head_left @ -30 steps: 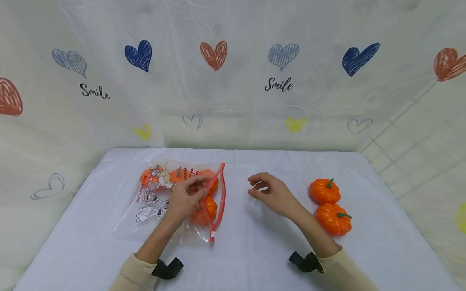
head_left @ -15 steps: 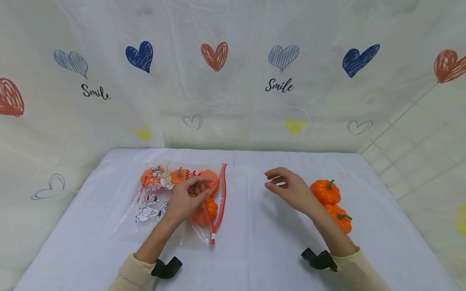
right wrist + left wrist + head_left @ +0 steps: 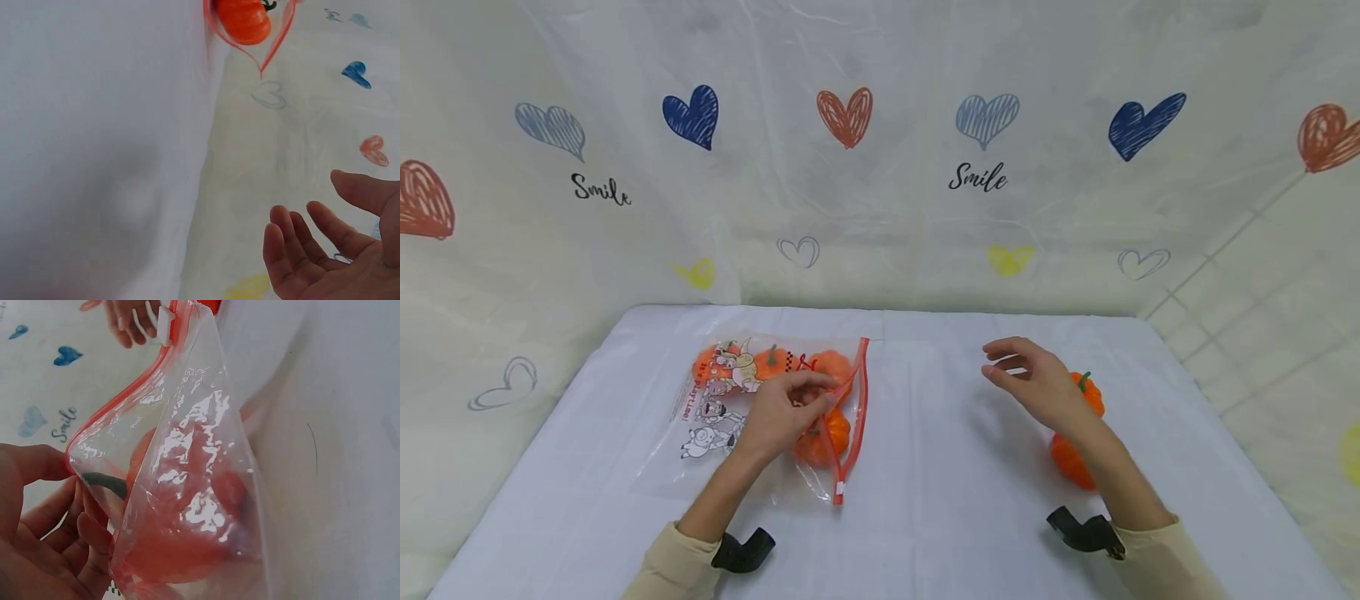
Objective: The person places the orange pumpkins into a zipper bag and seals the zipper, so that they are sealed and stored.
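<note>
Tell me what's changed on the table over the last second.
The right hand has moved right, away from the bag, holding nothing; its forearm now partly hides the two loose pumpkins. Nothing was taken hold of or let go. The left hand still pinches the bag; the bag and loose pumpkins stayed put.

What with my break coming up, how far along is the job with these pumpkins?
Done: at least four bagged pumpkins show through the clear bag. In hand: the left hand pinches the bag's open mouth; the right hand hovers, holding nothing. Remaining, apparently: two loose pumpkins on the table, then perhaps closing that mouth.
</note>
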The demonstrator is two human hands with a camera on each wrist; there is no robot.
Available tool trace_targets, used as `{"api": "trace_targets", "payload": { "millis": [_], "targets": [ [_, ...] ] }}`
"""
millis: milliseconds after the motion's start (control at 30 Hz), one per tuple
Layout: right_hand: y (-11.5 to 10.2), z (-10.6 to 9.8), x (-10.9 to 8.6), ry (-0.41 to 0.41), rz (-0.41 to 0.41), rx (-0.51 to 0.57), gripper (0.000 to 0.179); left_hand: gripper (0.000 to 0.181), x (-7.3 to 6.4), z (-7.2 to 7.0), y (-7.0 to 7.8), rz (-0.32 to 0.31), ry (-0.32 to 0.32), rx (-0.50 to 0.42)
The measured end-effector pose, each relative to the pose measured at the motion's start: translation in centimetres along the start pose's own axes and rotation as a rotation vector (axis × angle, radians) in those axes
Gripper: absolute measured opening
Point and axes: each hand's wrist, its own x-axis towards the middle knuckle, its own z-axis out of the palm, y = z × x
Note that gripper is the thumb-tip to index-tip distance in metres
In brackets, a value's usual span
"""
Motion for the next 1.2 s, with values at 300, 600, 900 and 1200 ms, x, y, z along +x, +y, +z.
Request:
{"api": "trace_targets", "payload": {
  "millis": [300,600,900,1200],
  "targets": [
    [1.2,-1.8,-0.2,0.046,0.031,-0.057,0.049,0.016,0.2,0.0,-0.2,-0.003,0.017,0.002],
    [2.8,-3.0,-0.2,0.067,0.044,-0.084,0.052,0.016,0.1,0.0,0.1,-0.031,0.003,-0.012],
    [4.0,-3.8,-0.5,0.126,0.032,-0.158,0.051,0.018,0.3,-0.3,0.5,-0.063,-0.024,0.028],
    [4.8,-4.5,-0.7,0.127,0.077,-0.207,0.053,0.021,0.4,-0.5,0.7,-0.076,-0.038,0.073]
  ]
}}
